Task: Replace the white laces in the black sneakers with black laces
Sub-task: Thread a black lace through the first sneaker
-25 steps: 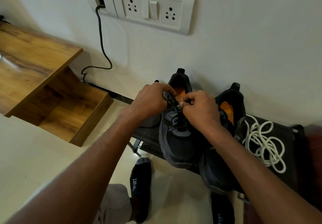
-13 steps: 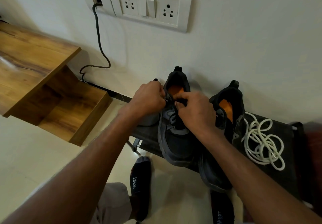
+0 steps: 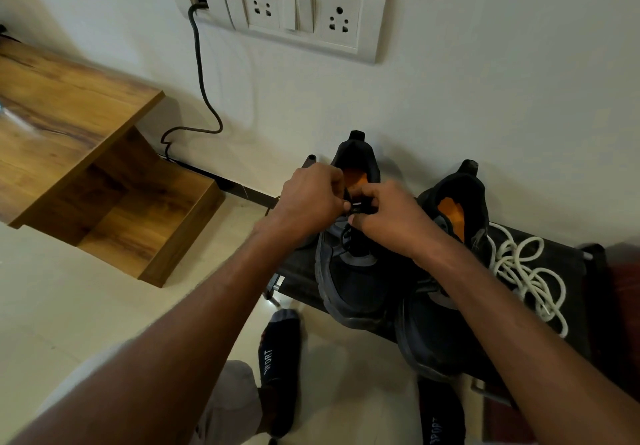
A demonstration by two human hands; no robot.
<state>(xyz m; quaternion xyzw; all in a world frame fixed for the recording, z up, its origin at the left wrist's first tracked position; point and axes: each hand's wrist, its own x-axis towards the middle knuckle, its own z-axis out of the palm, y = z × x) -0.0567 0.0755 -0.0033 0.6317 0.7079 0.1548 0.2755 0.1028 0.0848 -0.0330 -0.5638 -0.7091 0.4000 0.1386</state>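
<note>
The 2 black sneakers (image 3: 356, 282) sit on a dark rack (image 3: 575, 264) against the wall, with the removed white laces (image 3: 526, 278) heaped just beside them. Over the left sneaker's throat, the left hand (image 3: 308, 199) and right hand (image 3: 391, 219) each pinch the black lace (image 3: 355, 206), apparently knotting it. Uneven pull could slip the loop loose.

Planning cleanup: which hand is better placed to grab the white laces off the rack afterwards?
Right. The right hand is nearer the white laces, which lie right of the sneakers; the left hand would have to cross over both.
</note>
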